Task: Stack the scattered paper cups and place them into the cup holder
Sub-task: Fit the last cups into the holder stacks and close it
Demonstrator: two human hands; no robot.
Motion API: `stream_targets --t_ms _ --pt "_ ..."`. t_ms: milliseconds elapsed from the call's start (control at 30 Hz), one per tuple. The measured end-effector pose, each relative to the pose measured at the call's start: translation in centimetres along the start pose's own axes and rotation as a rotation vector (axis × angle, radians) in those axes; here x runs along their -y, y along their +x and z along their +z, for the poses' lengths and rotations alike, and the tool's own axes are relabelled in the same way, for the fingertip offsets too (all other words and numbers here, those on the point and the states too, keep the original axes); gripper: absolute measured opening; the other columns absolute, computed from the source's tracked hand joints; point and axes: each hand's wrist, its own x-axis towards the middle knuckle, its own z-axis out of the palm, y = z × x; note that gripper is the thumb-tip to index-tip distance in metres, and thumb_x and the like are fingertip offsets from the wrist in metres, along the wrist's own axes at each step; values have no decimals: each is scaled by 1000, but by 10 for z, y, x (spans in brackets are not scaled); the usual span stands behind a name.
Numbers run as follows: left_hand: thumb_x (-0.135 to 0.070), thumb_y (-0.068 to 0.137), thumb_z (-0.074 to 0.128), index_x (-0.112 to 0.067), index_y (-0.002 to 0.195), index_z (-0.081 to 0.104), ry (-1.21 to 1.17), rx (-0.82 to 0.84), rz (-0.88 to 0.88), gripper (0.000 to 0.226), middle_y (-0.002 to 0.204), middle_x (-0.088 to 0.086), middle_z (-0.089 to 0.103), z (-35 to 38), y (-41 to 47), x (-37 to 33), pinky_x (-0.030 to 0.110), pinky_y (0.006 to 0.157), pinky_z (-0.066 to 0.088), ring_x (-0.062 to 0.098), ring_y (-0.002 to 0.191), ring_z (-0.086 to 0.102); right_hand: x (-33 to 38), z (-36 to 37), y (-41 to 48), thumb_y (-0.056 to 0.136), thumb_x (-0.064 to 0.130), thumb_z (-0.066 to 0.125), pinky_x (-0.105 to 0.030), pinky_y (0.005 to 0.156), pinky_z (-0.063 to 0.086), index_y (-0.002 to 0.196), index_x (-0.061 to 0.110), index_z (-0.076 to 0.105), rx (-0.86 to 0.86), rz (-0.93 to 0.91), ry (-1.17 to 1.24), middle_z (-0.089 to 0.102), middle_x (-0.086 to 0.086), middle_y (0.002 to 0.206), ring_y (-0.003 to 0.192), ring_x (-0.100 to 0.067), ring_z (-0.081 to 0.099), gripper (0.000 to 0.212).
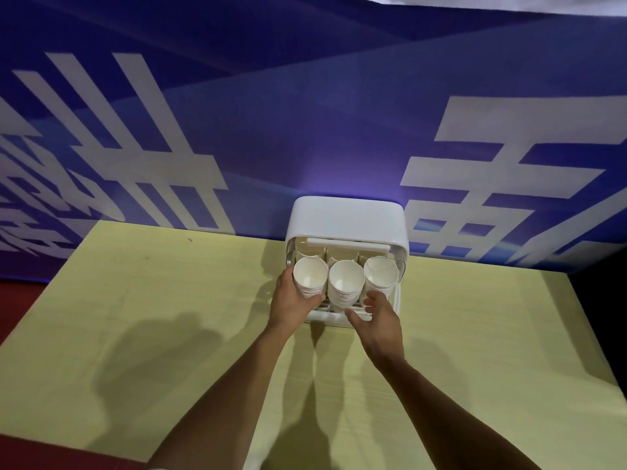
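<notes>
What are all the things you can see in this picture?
cup holder: one, white, at the table's far edge
paper cup stacks: three in front, white, standing in the cup holder: left stack, middle stack, right stack; more cups behind, partly hidden
table: one, pale yellow
banner: one, blue with white characters, behind the table
hands: two; left hand grips the left stack; right hand at the holder's front, contact unclear

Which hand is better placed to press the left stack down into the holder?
Left, probably. The left hand grips the left stack round its side. The right hand is open in front of the holder, below the right stack, and seems to hold nothing.
</notes>
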Motion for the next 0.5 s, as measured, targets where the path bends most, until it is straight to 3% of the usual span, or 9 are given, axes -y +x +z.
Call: stream_targets --t_ms 300,500 --pt "-43 57 87 -27 127 52 -40 -47 17 80 124 -2 60 13 14 -2 41 95 51 21 114 59 3 12 7 83 38 77 -29 85 47 122 18 56 -21 36 63 65 8 109 103 -13 63 49" --pt "-43 55 89 -31 124 54 -85 -40 35 78 122 -7 63 15 19 -2 37 95 52 16 112 61 5 31 11 83 40 76 -31 82 53 128 23 56 -143 71 61 73 3 105 95 -16 68 53"
